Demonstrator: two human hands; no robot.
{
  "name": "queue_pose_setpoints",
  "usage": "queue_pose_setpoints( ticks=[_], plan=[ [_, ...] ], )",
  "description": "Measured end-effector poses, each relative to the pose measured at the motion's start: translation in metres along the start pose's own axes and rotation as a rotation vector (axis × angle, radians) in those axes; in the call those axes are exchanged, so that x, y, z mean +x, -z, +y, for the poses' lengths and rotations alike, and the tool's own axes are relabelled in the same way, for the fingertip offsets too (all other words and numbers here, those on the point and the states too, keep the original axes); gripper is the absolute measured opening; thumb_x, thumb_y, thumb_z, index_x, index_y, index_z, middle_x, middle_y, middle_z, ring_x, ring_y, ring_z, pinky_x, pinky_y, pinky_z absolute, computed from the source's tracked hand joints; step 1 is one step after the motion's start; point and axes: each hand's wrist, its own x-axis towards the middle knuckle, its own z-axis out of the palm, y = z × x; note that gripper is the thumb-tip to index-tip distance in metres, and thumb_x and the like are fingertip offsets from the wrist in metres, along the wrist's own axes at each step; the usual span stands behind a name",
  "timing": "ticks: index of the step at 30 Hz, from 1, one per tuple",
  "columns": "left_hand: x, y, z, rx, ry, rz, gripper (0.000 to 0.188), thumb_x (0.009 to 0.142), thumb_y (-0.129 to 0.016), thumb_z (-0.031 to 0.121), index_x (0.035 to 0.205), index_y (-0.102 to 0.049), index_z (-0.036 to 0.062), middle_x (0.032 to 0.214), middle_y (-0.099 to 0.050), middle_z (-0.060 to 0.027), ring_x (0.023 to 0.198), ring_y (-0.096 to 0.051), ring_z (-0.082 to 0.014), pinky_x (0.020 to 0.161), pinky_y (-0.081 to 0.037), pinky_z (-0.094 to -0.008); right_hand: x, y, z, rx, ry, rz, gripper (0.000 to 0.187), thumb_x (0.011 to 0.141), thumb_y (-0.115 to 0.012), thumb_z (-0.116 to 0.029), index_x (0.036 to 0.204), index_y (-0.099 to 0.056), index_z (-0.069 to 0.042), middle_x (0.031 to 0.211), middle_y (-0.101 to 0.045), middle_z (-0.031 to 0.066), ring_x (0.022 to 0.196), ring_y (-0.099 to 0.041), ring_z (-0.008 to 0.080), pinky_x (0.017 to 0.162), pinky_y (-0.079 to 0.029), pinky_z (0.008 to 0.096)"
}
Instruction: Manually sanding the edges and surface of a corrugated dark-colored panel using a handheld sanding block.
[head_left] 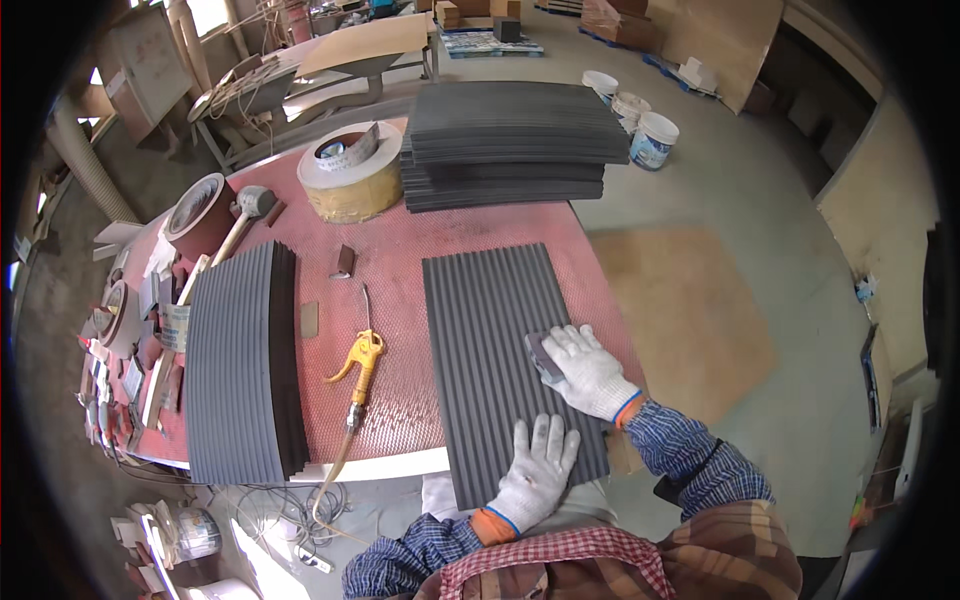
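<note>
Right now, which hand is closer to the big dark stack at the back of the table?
The right. The right hand, holding a small block on the ridged panel, is nearer the stack; the left hand rests on the panel's near end, farther away.

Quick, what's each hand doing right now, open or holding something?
Left hand: open, resting flat on the ribbed panel.
Right hand: holding a small dark block against the same panel.

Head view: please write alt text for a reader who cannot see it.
On a dark ribbed panel, the gloved right hand holds a small block and the gloved left hand lies spread. A yellow air gun and stacked dark panels lie on the red table.
</note>
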Motion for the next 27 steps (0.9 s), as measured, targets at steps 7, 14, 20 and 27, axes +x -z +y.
queue_pose_setpoints(
  ticks=[7, 14, 20, 27],
  plan=[
    [0.0, -0.007, 0.007, -0.076, -0.018, 0.024, 0.058, 0.094, -0.047, 0.022, 0.146, -0.044, -0.0036, 0.145, -0.048, -0.0319, 0.134, -0.048, -0.0494, 0.109, -0.032, -0.0705, 0.139, -0.019, 0.073, 0.075, -0.193, -0.087, 0.044, 0.095, -0.059, -0.035, 0.121, -0.06, 0.001, 0.125, -0.061, 0.0205, 0.12, -0.055, 0.0353, 0.102, -0.04, 0.0475],
    [0.0, -0.007, 0.0, -0.081, 0.017, -0.014, 0.06, 0.093, -0.047, 0.021, 0.148, -0.042, -0.0032, 0.15, -0.043, -0.0336, 0.139, -0.042, -0.0514, 0.112, -0.029, -0.0706, 0.111, -0.011, 0.048, 0.16, -0.097, -0.019, 0.042, 0.091, -0.065, -0.029, 0.12, -0.059, 0.0, 0.124, -0.06, 0.0192, 0.118, -0.055, 0.0362, 0.102, -0.042, 0.0469],
    [-0.003, 0.001, 0.0, -0.092, -0.013, -0.008, 0.059, 0.093, -0.047, 0.021, 0.147, -0.043, -0.0039, 0.148, -0.045, -0.034, 0.138, -0.043, -0.0514, 0.111, -0.031, -0.0697, 0.046, 0.024, 0.022, 0.127, 0.029, -0.08, 0.048, 0.089, -0.068, -0.029, 0.124, -0.056, 0.001, 0.123, -0.06, 0.0195, 0.117, -0.056, 0.0381, 0.103, -0.043, 0.0464],
    [-0.003, -0.006, 0.008, -0.089, -0.018, 0.056, 0.059, 0.093, -0.049, 0.021, 0.146, -0.044, -0.0041, 0.145, -0.048, -0.03, 0.131, -0.049, -0.0491, 0.109, -0.036, -0.0664, 0.159, -0.016, 0.088, 0.229, -0.23, -0.168, 0.052, 0.097, -0.057, -0.038, 0.132, -0.057, 0.0, 0.133, -0.06, 0.02, 0.122, -0.056, 0.0403, 0.107, -0.042, 0.0467]
  ],
)
